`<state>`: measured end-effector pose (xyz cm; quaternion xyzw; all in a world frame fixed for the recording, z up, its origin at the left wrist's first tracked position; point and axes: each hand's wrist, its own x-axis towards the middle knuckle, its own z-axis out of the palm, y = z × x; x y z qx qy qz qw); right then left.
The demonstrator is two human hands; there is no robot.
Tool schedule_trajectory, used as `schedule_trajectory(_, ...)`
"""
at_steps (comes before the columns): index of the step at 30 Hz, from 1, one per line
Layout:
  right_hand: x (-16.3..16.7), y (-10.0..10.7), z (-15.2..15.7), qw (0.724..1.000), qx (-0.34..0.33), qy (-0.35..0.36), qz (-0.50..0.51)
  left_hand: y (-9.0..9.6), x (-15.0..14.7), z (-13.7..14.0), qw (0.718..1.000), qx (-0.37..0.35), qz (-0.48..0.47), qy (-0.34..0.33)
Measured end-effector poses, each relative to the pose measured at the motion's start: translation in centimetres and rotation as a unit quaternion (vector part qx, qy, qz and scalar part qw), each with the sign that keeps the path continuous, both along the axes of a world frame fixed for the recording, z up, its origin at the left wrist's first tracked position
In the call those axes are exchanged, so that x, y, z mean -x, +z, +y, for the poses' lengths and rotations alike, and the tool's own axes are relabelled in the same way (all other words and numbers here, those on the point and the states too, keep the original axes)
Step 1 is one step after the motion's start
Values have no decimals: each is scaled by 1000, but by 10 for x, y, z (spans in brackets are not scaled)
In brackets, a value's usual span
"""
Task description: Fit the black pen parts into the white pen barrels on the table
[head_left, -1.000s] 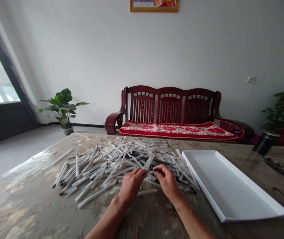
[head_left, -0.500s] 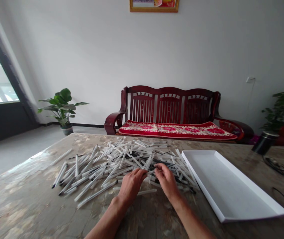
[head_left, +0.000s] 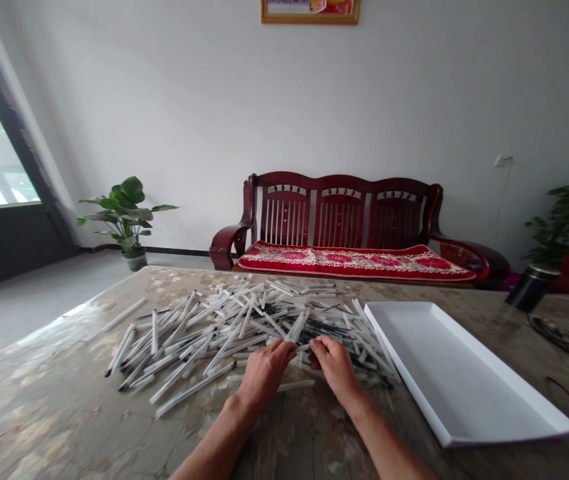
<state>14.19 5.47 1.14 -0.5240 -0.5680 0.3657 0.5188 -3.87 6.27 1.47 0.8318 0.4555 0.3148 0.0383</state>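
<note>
My left hand (head_left: 268,365) is closed in a pinch on one end of a whitish pen barrel (head_left: 303,347). The fingers of my right hand (head_left: 333,362) are pinched at the barrel's other end, and whatever small part they cover is hidden. Between the two hands only a short stretch of the barrel shows, held roughly level. Beyond and around them spreads a loose pile of white pens (head_left: 229,327), many with dark ends. Thin black pieces (head_left: 322,328) lie among them just past my right hand.
A shallow white box lid (head_left: 474,373) lies right of the pile. Farther right are a black cylinder (head_left: 533,287) and a coiled dark cable (head_left: 552,335). The patterned table (head_left: 54,407) reaches toward a red wooden bench (head_left: 339,213).
The fingers of my right hand have closed in and shifted slightly onto the barrel's right end. My left hand stays nearly in place, still pinching the barrel.
</note>
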Motion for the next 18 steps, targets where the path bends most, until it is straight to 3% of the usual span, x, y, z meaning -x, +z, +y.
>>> schedule_trajectory(9, -6, 8, 3, 995, 2, 0, 101, 1, 2, 4, 996, 72, -43, 13)
schedule_trajectory(13, -3, 10, 0, 988, 35, 11, 147, 2, 2, 3, 997, 69, -35, 11)
schedule_trajectory(18, 3, 7, -2, 990, 48, 34, 132, 1, -2, 0, 998, 62, -32, 3)
